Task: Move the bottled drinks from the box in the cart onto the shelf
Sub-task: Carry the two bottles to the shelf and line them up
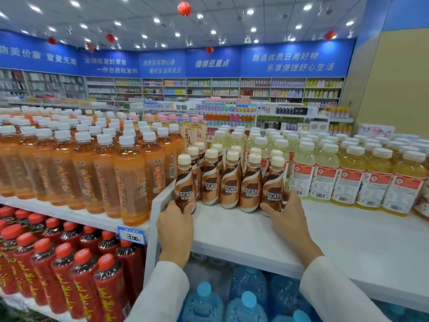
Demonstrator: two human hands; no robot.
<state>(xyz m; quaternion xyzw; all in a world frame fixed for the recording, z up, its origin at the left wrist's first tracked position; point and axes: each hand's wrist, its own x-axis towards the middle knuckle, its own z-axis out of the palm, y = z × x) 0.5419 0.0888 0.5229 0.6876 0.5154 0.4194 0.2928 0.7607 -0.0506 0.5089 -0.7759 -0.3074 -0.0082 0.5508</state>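
Several brown Nescafe coffee bottles with cream caps stand in rows on the white shelf (243, 231). My left hand (176, 221) grips the base of the leftmost front coffee bottle (185, 182) at the shelf's left edge. My right hand (285, 212) is wrapped around the base of the rightmost front coffee bottle (273, 184). Both bottles stand upright on the shelf. Three more coffee bottles (231, 184) stand between the two held ones. The cart and its box are out of view.
Orange tea bottles (130, 173) crowd the shelf to the left, yellow drink bottles (348, 177) stand to the right. Red-capped bottles (69, 270) fill the lower left shelf, large blue water jugs (248, 298) sit below. A price tag (132, 234) hangs on the shelf edge.
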